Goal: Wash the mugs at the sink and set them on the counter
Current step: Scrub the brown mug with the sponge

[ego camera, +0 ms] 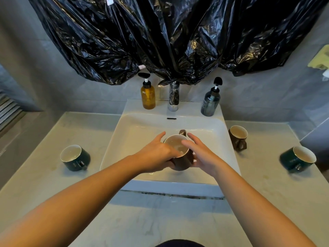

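Note:
Over the white sink (115, 138) I hold a brown mug (181, 162) with a pale inside, its handle pointing away from me. My left hand (154, 155) pinches its near-left wall, fingers reaching inside and thumb outside low down. My right hand (202, 154) lies against the mug's right side with fingers straight over the rim. A dark green mug (74, 157) stands on the left counter. A second brown mug (237, 137) stands on the right counter beside the sink. Another dark green mug (297, 158) sits further right.
The faucet (173, 97) behind the basin is wrapped in plastic, and I see no water running. An amber pump bottle (147, 96) stands left of it, a blue-grey one (211, 103) right. Black plastic sheeting (169, 36) covers the wall above. The pale counter (160, 220) runs along the front.

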Available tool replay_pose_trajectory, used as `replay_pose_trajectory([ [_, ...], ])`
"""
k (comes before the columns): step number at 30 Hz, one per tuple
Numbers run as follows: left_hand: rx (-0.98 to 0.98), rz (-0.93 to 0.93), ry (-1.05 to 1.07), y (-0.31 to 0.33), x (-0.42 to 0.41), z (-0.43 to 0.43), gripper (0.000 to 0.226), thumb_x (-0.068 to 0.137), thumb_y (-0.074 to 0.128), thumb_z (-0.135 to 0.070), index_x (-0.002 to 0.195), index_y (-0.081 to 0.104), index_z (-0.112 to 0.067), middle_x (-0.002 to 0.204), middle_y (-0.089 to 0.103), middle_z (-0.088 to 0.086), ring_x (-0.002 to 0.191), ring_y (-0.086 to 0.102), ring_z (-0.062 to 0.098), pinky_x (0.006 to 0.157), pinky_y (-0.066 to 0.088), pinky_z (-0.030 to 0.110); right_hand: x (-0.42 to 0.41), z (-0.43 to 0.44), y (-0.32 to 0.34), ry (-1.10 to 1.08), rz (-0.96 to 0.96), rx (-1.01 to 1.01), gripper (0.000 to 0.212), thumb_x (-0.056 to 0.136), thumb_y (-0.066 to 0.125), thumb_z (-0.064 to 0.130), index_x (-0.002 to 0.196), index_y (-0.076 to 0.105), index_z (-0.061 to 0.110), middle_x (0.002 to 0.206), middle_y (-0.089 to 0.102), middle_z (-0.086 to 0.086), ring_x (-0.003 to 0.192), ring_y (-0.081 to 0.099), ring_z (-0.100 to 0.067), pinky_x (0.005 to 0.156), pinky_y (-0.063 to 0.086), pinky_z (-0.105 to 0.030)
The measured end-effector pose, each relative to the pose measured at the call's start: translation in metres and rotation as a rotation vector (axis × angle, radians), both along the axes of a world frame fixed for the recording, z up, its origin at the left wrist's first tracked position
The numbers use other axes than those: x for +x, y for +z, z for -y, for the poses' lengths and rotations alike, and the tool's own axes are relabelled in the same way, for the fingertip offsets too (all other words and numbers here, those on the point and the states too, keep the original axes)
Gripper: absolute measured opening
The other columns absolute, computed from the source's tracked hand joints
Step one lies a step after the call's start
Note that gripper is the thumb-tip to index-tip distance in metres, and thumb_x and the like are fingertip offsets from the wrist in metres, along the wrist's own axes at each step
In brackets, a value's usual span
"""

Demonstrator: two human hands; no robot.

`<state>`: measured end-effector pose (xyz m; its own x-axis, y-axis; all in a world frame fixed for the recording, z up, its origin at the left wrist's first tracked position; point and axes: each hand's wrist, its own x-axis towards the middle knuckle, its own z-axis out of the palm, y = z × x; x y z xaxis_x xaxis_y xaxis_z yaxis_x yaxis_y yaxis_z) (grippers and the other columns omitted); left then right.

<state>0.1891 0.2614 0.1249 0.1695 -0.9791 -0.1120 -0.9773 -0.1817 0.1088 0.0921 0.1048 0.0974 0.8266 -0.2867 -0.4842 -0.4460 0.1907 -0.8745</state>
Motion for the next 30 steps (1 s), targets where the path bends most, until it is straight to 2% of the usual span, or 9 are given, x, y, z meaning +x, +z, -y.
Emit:
replay_pose_trajectory([
  [3,-0.120,-0.019,0.058,-0.007,-0.005,0.004,0.024,0.091,0.065,-0.027,0.115,0.065,-0.027,0.121,0.068,-0.006,0.124,0.053,0.018,0.119,0.006,0.048,0.002,-0.003,-0.010,-0.056,0.004,0.090,0.051,0.092,0.058,0.047,0.138,0.043,0.031,0.130,0.051,0.000,0.117,0.053,-0.024,0.091,0.055,-0.050],
  [7,-0.195,0.014,0.054,-0.019,-0.010,0.007,0.021,0.087,0.069,-0.031,0.108,0.069,-0.024,0.115,0.070,-0.003,0.119,0.057,0.021,0.119,0.010,0.046,0.003,0.000,-0.011,-0.076,0.001,-0.028,0.030,0.094,0.055,0.040,0.121,0.059,0.026,0.119,0.061,-0.003,0.108,0.060,-0.021,0.086,0.058,-0.048],
  [11,0.006,0.015,0.017,-0.013,-0.008,0.011,0.033,0.096,0.056,-0.034,0.127,0.062,-0.026,0.133,0.061,-0.004,0.135,0.039,0.020,0.118,-0.006,0.044,0.003,0.001,-0.012,-0.098,0.012,-0.130,0.032,0.091,0.059,0.041,0.121,0.060,0.028,0.119,0.062,0.001,0.106,0.059,-0.017,0.083,0.058,-0.040],
  [16,0.160,0.154,-0.106,-0.017,-0.005,0.009,0.042,0.096,0.058,-0.019,0.137,0.049,-0.018,0.139,0.056,0.003,0.135,0.042,0.027,0.113,-0.009,0.055,0.005,0.002,-0.014,-0.066,0.019,-0.236,0.042,0.086,0.068,0.040,0.126,0.059,0.031,0.124,0.059,0.006,0.115,0.055,-0.019,0.095,0.052,-0.040],
  [18,0.073,0.176,-0.103,-0.021,-0.005,0.006,0.046,0.094,0.061,-0.011,0.138,0.050,-0.018,0.135,0.059,0.005,0.133,0.046,0.028,0.114,-0.005,0.055,0.006,0.002,-0.015,-0.061,0.016,-0.216,0.040,0.088,0.066,0.042,0.125,0.058,0.031,0.124,0.058,0.005,0.114,0.055,-0.019,0.094,0.053,-0.040],
  [21,-0.113,0.179,-0.069,-0.026,-0.005,0.003,0.054,0.084,0.073,-0.007,0.133,0.057,-0.022,0.126,0.065,0.005,0.124,0.055,0.030,0.117,0.012,0.056,0.005,0.000,-0.018,-0.140,0.015,-0.140,0.039,0.090,0.064,0.041,0.125,0.054,0.030,0.126,0.057,-0.001,0.111,0.055,-0.020,0.093,0.055,-0.043],
  [25,-0.308,0.122,0.011,-0.036,-0.009,0.002,0.044,0.059,0.093,-0.012,0.097,0.073,-0.022,0.090,0.076,0.002,0.087,0.072,0.025,0.103,0.036,0.055,-0.001,-0.007,-0.025,-0.189,0.043,-0.025,0.042,0.091,0.064,0.036,0.131,0.049,0.029,0.125,0.056,-0.003,0.110,0.058,-0.021,0.095,0.054,-0.043],
  [28,-0.408,0.095,0.041,-0.044,-0.016,0.003,0.037,0.062,0.091,-0.020,0.093,0.072,-0.020,0.090,0.076,0.001,0.085,0.072,0.022,0.100,0.041,0.053,-0.001,-0.010,-0.023,-0.179,0.063,-0.015,0.037,0.092,0.062,0.029,0.128,0.053,0.028,0.123,0.059,-0.005,0.108,0.060,-0.021,0.093,0.055,-0.041],
  [30,-0.417,0.145,0.035,-0.046,-0.016,0.002,0.034,0.066,0.089,-0.022,0.095,0.071,-0.020,0.093,0.075,0.001,0.089,0.072,0.022,0.104,0.036,0.055,0.002,-0.009,-0.022,-0.168,0.062,-0.092,0.035,0.091,0.063,0.029,0.125,0.056,0.029,0.121,0.059,-0.002,0.107,0.060,-0.018,0.093,0.055,-0.039],
])
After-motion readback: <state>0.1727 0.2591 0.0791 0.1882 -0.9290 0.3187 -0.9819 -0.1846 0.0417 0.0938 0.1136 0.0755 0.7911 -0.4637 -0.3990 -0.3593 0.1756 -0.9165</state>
